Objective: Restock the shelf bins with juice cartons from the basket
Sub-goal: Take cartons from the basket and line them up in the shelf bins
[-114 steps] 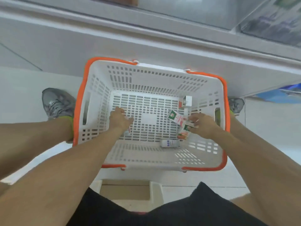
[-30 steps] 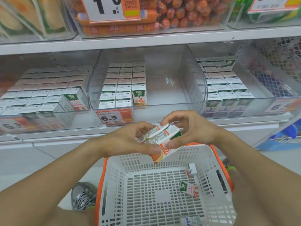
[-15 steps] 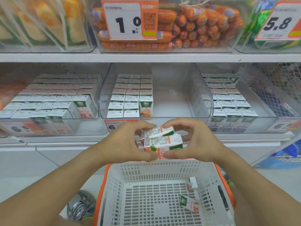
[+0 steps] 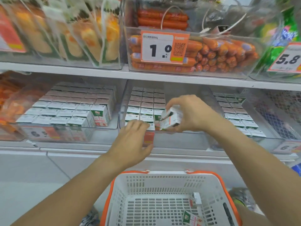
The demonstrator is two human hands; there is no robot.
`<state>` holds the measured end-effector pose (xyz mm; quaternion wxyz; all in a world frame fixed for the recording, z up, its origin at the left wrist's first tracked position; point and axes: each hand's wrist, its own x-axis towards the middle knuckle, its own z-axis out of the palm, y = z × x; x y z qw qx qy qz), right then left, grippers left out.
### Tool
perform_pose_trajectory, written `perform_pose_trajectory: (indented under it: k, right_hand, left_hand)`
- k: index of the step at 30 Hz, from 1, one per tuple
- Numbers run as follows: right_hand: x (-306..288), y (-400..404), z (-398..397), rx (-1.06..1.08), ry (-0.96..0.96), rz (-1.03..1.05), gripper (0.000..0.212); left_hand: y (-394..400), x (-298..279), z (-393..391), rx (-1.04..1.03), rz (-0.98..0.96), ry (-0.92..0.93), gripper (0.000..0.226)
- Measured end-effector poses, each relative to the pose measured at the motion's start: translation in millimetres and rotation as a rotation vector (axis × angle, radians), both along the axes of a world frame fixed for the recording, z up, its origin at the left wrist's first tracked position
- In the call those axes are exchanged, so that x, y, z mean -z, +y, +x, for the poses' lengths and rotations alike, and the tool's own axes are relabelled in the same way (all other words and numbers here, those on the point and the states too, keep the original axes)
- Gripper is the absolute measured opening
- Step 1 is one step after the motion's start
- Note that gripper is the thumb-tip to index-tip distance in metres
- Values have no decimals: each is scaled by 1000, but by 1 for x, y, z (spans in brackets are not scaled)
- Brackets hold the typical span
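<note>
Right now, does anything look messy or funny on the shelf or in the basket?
A little. Two small juice cartons lie tipped over in the white plastic basket with the orange rim, not standing up. The clear middle shelf bin is only filled on its left side. The right hand holds tilted cartons over it.

— Legible print?
— Price tag [image 4: 164, 47], above the fingers: "1.0". Tag [image 4: 287, 60], upper right: "5.8". Tag [image 4: 38, 133], left of fingers: "6.5". Carton [image 4: 99, 115]: "100%".
</note>
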<state>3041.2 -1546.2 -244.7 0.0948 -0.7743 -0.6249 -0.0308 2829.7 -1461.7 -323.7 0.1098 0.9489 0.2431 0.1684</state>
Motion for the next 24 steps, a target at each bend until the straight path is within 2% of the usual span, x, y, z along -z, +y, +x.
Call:
perform_pose_trajectory:
  k: [4, 7, 9, 12, 15, 17, 20, 22, 24]
  right_hand:
    - [1, 27, 2, -29, 73, -210, 71]
    - [6, 35, 10, -26, 356, -259, 75]
    - [14, 36, 11, -37, 476, -269, 70]
    - [28, 29, 9, -57, 468, -272, 49]
    - [42, 16, 8, -23, 516, -133, 30]
    - [52, 9, 6, 26, 495, 2, 28]
    - [59, 5, 5, 159, 440, 97, 39]
    - [57, 6, 5, 208, 486, 31, 42]
    - [53, 6, 2, 193, 633, -63, 33]
  left_hand:
    - [2, 4, 3, 7, 28, 23, 59]
    - [3, 7, 3, 5, 41, 33, 58]
    - [4, 7, 3, 5, 53, 31, 57]
    - [6, 6, 2, 10, 45, 32, 56]
    - [5, 7, 3, 7, 39, 37, 56]
    - [4, 7, 4, 0, 48, 49, 55]
    - [2, 8, 6, -5, 73, 53, 53]
    - [1, 10, 5, -13, 88, 43, 51]
    - [-1, 10, 5, -20, 105, 42, 50]
